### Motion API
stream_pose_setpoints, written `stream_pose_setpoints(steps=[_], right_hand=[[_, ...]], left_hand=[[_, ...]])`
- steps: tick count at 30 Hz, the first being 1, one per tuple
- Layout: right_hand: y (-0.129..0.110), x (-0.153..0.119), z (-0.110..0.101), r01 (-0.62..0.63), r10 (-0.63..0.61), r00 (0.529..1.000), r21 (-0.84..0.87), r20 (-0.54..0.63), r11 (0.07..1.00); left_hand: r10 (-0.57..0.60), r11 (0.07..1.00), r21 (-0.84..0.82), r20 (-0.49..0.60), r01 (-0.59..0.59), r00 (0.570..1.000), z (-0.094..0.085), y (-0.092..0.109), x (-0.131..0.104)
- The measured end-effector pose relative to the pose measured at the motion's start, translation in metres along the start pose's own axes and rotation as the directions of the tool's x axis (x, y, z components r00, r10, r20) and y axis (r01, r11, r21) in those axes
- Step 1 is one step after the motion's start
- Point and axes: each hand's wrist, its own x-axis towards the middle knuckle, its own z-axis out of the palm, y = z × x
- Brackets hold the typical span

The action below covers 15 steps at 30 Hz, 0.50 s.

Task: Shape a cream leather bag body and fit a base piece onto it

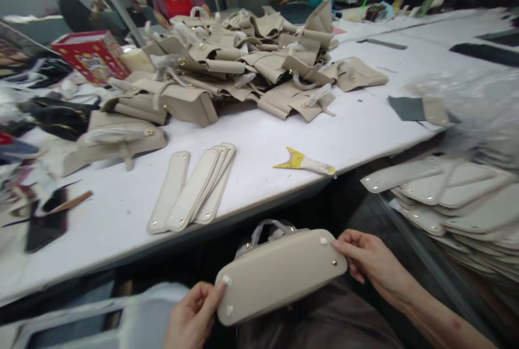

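Smooth beige oblong bag base (279,273)

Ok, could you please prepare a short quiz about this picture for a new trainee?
1. True or false: both hands grip the beige bag, bottom side up.
2. Which thing lies on the white table nearest its front edge? A) red box B) yellow-tipped scraper C) grey sheet
3. Fill in: the flat beige strips lie to the ___ of the scraper.

Key: 1 true: left hand and right hand hold its two ends. 2 B. 3 left.
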Motion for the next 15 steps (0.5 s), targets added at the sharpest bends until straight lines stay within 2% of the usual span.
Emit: stream_pose_setpoints(steps=[4, 10, 15], right_hand=[[0.003, 0.003, -0.005, -0.027, 0.027, 1.0, -0.02, 0.007, 0.999], [0.006, 0.009, -0.008, -0.074, 0.074, 0.997, -0.01, 0.015, 0.997], [0.027, 0.02, -0.013, -0.08, 0.082, 0.996, -0.059, 0.039, 0.995]], left_hand=[[0.041, 0.999, -0.004, 0.087, -0.041, 0.995, -0.007, 0.003, 0.001], [0.049, 0.999, 0.006, 0.077, -0.05, 0.996, -0.006, 0.005, 0.0], [0.069, 0.997, 0.034, 0.049, -0.071, 0.996, -0.007, -0.002, 0.003]])
